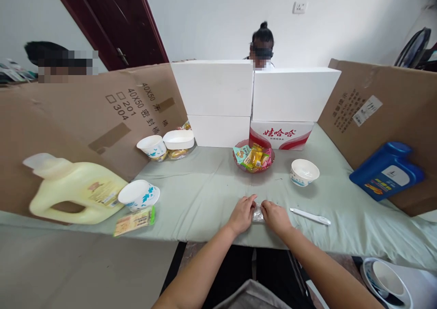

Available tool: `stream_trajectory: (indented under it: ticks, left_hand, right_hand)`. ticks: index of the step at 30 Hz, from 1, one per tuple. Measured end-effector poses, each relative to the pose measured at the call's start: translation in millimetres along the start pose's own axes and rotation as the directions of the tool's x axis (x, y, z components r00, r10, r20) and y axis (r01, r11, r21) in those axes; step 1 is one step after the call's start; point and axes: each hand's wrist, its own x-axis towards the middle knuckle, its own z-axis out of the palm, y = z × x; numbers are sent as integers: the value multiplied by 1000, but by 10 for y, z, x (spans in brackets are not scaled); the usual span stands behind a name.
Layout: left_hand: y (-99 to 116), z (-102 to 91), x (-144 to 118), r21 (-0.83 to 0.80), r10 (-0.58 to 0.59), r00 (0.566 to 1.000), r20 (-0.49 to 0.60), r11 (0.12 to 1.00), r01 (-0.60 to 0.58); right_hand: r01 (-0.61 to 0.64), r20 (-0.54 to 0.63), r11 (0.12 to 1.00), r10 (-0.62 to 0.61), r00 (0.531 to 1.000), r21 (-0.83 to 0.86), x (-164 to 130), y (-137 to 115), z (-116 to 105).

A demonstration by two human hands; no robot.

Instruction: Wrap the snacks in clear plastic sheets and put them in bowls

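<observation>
Left hand (243,214) and right hand (276,216): nearly together, knuckles up, fingers curled in, pinching a clear plastic packet (258,213) between them, one side each. Left has a finger sticking out forward; fingertip contact itself is mostly hidden. Packet sits right in the gap, near the front edge of the surface (205,195), ahead of the lap. Can't confirm its long axis, as the fingers cover too much, and can't read the contents either. Neither hand is nearer; it's roughly centred.

Next out: white utility knife (310,216), lying flat just right of the right hand, apart from it. Long axis slants, left end farther from the body, right end closer. Right hand is clearly the nearer one; left would have to cross over.

Farther: reddish dish (268,167) straight ahead of the packet, loaded with wrapped snacks (252,158). White paper bowl (304,172) upright, ahead and right, beyond the knife. Well off left: another paper bowl (138,195), tilted, with a flat snack pack (134,221) in front and a pale yellow jug (80,190) beside it. Far right: blue bottle (387,171), leaning over by the cardboard (385,86).
</observation>
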Motion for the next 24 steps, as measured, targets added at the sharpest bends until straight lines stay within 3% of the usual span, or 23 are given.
stream_trajectory:
  ticks: [6, 11, 18, 20, 22, 24]
  left_hand:
    - [67, -82, 12, -77, -8, 1000, 1, 997, 8]
    - [118, -95, 20, -15, -10, 1000, 17, 1000, 10]
    - [143, -70, 10, 86, -25, 999, -36, 996, 28]
    - [142, -63, 17, 90, -31, 999, -31, 995, 33]
    - [140, -55, 26, 94, -34, 999, -20, 995, 36]
    - [136, -54, 22, 118, -41, 999, -12, 992, 42]
  right_hand:
    - [-24, 25, 995, 27, 999, -96, 2, -63, 33]
    - [-35, -8, 989, 35, 999, -146, 25, -95, 78]
    - [-107, -164, 974, 74, 984, -202, 1, 212, -45]
    - [-41, -261, 984, -6, 965, -173, -57, 257, -72]
    - [148, -329, 978, -189, 925, -146, -135, 219, -35]
    - [352, -290, 925, -380, 878, -145, -213, 127, 62]
